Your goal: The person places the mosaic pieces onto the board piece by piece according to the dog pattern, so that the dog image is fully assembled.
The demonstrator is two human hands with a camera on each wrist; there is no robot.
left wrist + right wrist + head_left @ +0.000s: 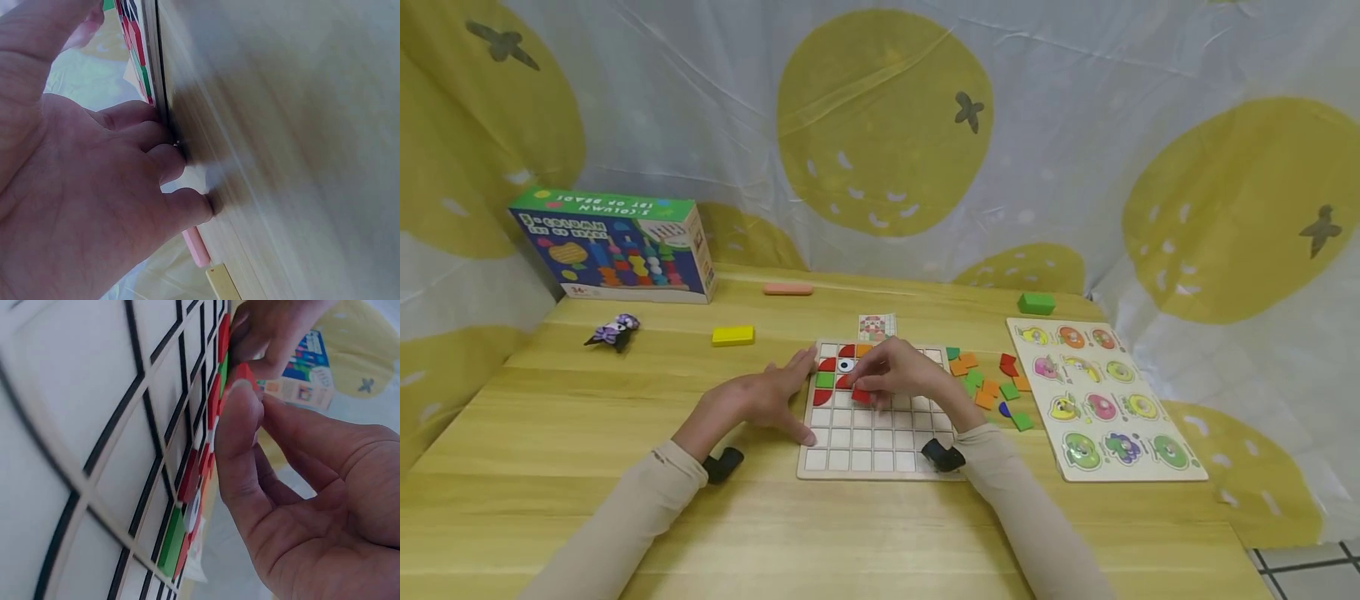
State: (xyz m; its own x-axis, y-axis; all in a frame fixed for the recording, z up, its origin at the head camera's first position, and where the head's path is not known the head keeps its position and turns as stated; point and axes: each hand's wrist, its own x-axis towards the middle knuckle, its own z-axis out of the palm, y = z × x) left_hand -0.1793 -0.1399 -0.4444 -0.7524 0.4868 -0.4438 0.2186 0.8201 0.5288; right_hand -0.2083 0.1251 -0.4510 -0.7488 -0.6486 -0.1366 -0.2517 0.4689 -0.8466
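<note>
A wooden grid board (859,460) lies on the table, its upper rows partly filled with red, green, orange and eye-printed tiles. Over these rows, my right hand (897,372) pinches a small red tile (244,375) between thumb and index finger, as the right wrist view shows. My left hand (762,397) rests at the board's left edge, thumb and fingers spread along it. In the left wrist view its fingertips touch the table beside the board. Part of the filled area is hidden behind the right hand. A small picture card (877,326) lies just beyond the board.
Loose coloured tiles (986,395) lie right of the board, near a fruit puzzle board (1131,467). Behind are a green block (1036,303), pink stick (787,289) and yellow block (733,336). Toy box (617,250) and purple-black item (614,332) stand left.
</note>
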